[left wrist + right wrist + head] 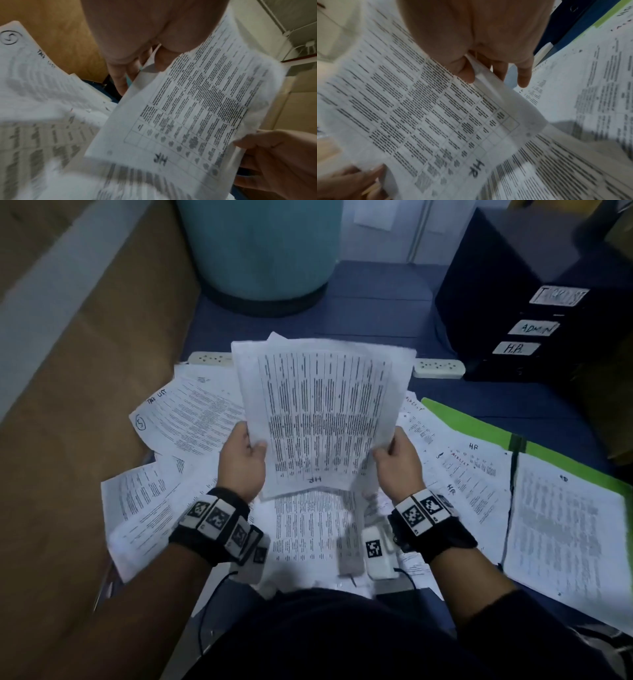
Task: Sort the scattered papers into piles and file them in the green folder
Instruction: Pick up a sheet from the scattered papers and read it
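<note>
While the rest of the papers lie scattered over the blue desk, the person lifts a small stack of sheets marked "HR", left hand pinching its left edge, right hand pinching the right. Off to the right, the green folder lies open with pages on it.

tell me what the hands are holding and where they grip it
A small stack of printed sheets marked HR: left hand pinches its left edge, right hand its right edge.
</note>
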A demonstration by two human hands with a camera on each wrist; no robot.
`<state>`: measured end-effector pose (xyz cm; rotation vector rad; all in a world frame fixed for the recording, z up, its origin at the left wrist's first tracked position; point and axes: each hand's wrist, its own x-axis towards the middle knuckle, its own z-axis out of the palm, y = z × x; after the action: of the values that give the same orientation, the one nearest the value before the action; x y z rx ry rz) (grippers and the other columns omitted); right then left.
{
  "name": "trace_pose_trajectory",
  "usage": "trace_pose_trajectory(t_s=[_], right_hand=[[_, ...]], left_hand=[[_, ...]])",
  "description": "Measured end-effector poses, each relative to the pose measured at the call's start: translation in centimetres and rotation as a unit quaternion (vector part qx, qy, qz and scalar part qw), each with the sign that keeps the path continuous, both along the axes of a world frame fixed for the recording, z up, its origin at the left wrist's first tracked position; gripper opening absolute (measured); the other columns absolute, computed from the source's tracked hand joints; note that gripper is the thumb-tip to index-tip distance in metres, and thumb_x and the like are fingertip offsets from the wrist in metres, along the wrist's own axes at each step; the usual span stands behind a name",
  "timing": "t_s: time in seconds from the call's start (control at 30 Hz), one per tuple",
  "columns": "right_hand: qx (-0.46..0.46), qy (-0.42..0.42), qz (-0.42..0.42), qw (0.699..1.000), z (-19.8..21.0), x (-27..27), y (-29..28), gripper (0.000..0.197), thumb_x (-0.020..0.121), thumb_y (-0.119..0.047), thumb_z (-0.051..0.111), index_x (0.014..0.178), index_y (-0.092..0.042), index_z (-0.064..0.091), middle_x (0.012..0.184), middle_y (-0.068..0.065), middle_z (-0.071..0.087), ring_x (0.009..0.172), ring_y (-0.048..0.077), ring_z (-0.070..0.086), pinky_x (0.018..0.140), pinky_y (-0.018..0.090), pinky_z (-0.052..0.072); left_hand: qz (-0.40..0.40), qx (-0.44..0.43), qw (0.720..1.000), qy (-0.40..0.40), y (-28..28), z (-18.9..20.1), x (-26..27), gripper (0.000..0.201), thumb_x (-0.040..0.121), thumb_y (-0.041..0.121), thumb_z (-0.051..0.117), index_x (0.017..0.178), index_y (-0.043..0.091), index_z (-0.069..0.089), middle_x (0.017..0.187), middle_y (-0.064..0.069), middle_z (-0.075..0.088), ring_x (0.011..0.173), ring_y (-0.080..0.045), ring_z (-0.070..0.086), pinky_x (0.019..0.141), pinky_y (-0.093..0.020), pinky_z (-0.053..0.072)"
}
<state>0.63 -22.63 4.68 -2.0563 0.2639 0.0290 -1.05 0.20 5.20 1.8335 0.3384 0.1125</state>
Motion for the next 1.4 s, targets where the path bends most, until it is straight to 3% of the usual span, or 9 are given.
trace_pose_trajectory(t_s=[0.2, 0.37, 0.5, 0.6, 0.8, 1.0, 1.1, 1.23, 1.4], right_hand=[[0.036, -0.030, -0.091, 0.995, 0.8, -1.6, -7.8, 0.011, 0.083, -0.003, 0.047, 0.089, -0.010, 0.052, 0.079, 0.006, 0.059, 0.067, 0.017, 0.050, 0.059, 0.026, 0.040], [0.018, 0.016, -0.151, 0.988, 0.5, -5.3, -17.4, 0.015, 0.085, 0.001, 0.045, 0.086, -0.014, 0.047, 0.073, -0.005, 0.050, 0.062, 0.009, 0.044, 0.047, 0.009, 0.032], [-0.007, 0.091, -0.224, 0.970, -2.3, -9.0, -25.6, 0.026, 0.086, -0.001, 0.047, 0.110, -0.011, 0.053, 0.101, 0.002, 0.062, 0.089, 0.020, 0.057, 0.074, 0.025, 0.041], [-0.030, 0.134, -0.269, 0.953, -4.3, -11.2, -30.9, 0.030, 0.086, -0.001, 0.048, 0.114, -0.009, 0.054, 0.106, 0.006, 0.063, 0.092, 0.023, 0.057, 0.075, 0.024, 0.039], [-0.060, 0.163, -0.343, 0.923, -6.1, -13.1, -38.0, 0.039, 0.085, 0.002, 0.052, 0.124, -0.006, 0.054, 0.111, 0.012, 0.061, 0.089, 0.024, 0.055, 0.072, 0.021, 0.035], [-0.049, 0.211, -0.301, 0.929, -7.0, -13.9, -41.0, 0.075, 0.085, -0.024, 0.069, 0.148, -0.012, 0.030, 0.143, 0.010, 0.046, 0.128, 0.028, 0.047, 0.100, 0.030, 0.038], [-0.144, 0.315, -0.187, 0.919, -8.5, -14.3, -41.3, 0.069, 0.084, -0.034, 0.068, 0.140, -0.009, 0.037, 0.141, 0.013, 0.046, 0.127, 0.031, 0.046, 0.102, 0.035, 0.039], [-0.214, 0.323, -0.165, 0.907, -9.0, -14.0, -41.4, 0.041, 0.078, -0.044, 0.066, 0.090, -0.012, 0.045, 0.100, 0.012, 0.055, 0.089, 0.029, 0.055, 0.073, 0.033, 0.047], [-0.166, 0.227, -0.248, 0.927, -7.2, -12.3, -40.1, 0.049, 0.086, -0.035, 0.064, 0.129, -0.017, 0.050, 0.136, 0.008, 0.045, 0.121, 0.031, 0.046, 0.100, 0.044, 0.043]], left_hand=[[-0.078, -0.016, 0.997, -0.014, -7.3, 1.8, 0.9, 0.020, 0.092, 0.001, 0.050, 0.107, 0.014, 0.052, 0.092, 0.008, 0.064, 0.068, 0.003, 0.058, 0.057, -0.011, 0.045], [-0.156, -0.024, 0.987, 0.040, -17.2, 0.8, 1.3, 0.022, 0.090, 0.001, 0.054, 0.107, 0.016, 0.054, 0.101, 0.002, 0.067, 0.085, -0.008, 0.064, 0.067, -0.016, 0.051], [-0.247, -0.044, 0.960, 0.125, -26.2, -1.5, 0.2, 0.022, 0.091, -0.001, 0.054, 0.105, 0.015, 0.051, 0.098, -0.003, 0.066, 0.084, -0.013, 0.064, 0.066, -0.017, 0.055], [-0.293, -0.046, 0.938, 0.181, -31.9, -4.0, -0.5, 0.025, 0.089, -0.006, 0.055, 0.107, 0.011, 0.053, 0.105, -0.013, 0.068, 0.088, -0.025, 0.066, 0.080, -0.036, 0.056], [-0.317, -0.004, 0.929, 0.193, -40.2, -6.0, -0.8, 0.041, 0.088, -0.004, 0.058, 0.127, 0.007, 0.049, 0.113, -0.011, 0.065, 0.086, -0.021, 0.061, 0.067, -0.023, 0.051], [-0.374, 0.092, 0.892, 0.238, -43.3, -7.8, -1.3, 0.074, 0.091, 0.015, 0.058, 0.152, 0.019, 0.016, 0.155, -0.001, 0.027, 0.138, -0.025, 0.035, 0.106, -0.031, 0.033], [-0.413, 0.126, 0.870, 0.236, -43.8, -8.0, -1.7, 0.076, 0.091, 0.017, 0.059, 0.152, 0.021, 0.015, 0.155, -0.004, 0.027, 0.136, -0.024, 0.037, 0.105, -0.031, 0.034], [-0.448, 0.114, 0.853, 0.241, -43.9, -7.7, -1.3, 0.077, 0.091, 0.020, 0.058, 0.153, 0.025, 0.012, 0.154, -0.003, 0.029, 0.112, -0.017, 0.057, 0.087, -0.022, 0.039], [-0.401, 0.050, 0.887, 0.224, -41.0, -6.8, -0.5, 0.075, 0.088, 0.017, 0.061, 0.151, 0.026, 0.020, 0.156, 0.000, 0.025, 0.123, -0.016, 0.051, 0.098, -0.029, 0.044]])
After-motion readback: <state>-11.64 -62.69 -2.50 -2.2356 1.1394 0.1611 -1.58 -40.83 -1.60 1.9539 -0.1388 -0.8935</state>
